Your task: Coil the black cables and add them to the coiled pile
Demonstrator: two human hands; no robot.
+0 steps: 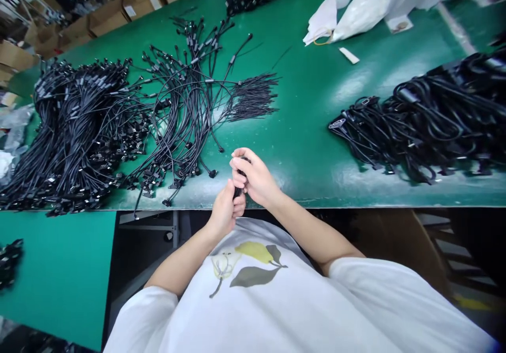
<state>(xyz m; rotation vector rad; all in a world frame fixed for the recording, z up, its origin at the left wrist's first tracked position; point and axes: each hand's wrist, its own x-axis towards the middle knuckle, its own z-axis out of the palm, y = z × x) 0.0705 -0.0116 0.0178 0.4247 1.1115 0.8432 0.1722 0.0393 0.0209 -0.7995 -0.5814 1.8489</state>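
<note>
From here I see the left hand [225,211] and right hand [256,179], fingers [239,164] clamped on a thin black cable bundle [239,190]. Its rubbery length points toward 12 o'clock, just inside the green worktop's near edge [316,205]; looped black cables [79,131] heap at 10 o'clock.

This was probably a cable-assembly workshop: a long green workbench [300,105] carried heaps of black cables [79,131], with cardboard cartons [106,18] stacked beyond its far edge.
</note>
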